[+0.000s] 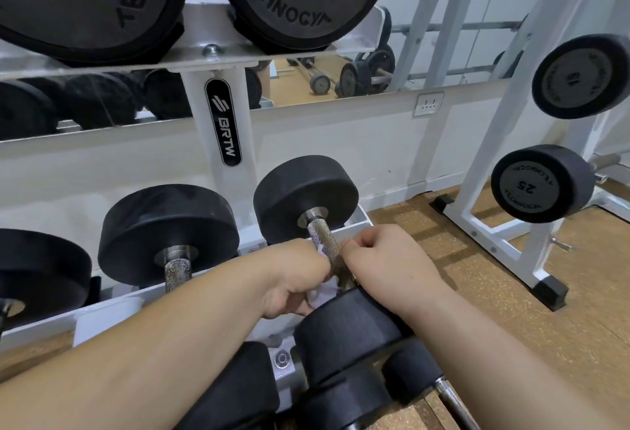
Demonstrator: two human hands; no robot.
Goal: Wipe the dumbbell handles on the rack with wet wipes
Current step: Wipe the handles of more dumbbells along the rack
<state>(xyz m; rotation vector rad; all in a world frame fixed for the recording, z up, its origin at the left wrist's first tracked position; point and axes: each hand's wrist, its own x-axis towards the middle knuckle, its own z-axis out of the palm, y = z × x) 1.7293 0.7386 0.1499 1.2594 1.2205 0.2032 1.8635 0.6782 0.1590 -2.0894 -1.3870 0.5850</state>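
Both hands work at the knurled handle (323, 236) of the end dumbbell (305, 196) on the white rack (196, 102).

The left hand (296, 281) curls round the handle from the left, pressing a crumpled white wet wipe (328, 293) against the rough steel. The right hand (385, 255) sits just right of the handle, knuckles up and fingers curled tight; whether they hold the wipe cannot be told. The dumbbell's heads are thick, round and matte black, the near one under the right wrist. A neighbouring dumbbell (167, 228) lies close on the left. On the right the shelf ends and speckled tan floor (494, 310) opens toward a second white rack (477, 197).
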